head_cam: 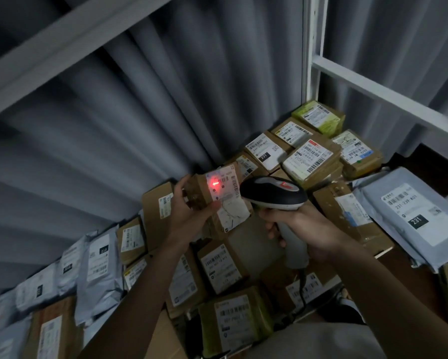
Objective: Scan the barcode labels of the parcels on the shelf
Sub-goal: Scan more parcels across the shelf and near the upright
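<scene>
shelf (384,251) | cardboard parcels (224,264) | grey mailer bags (415,216)

Cardboard parcels (217,265) and grey mailer bags (98,270) lie packed edge to edge across the shelf, leaving no bare gap to reach down between them. Behind them a corrugated wall (145,104) closes the back. A white upright (309,47) and a crossbar (388,99) hem in the right rear corner, above the stacked boxes (311,156). Open air remains above the parcels, under the slanting upper beam (62,47)
</scene>
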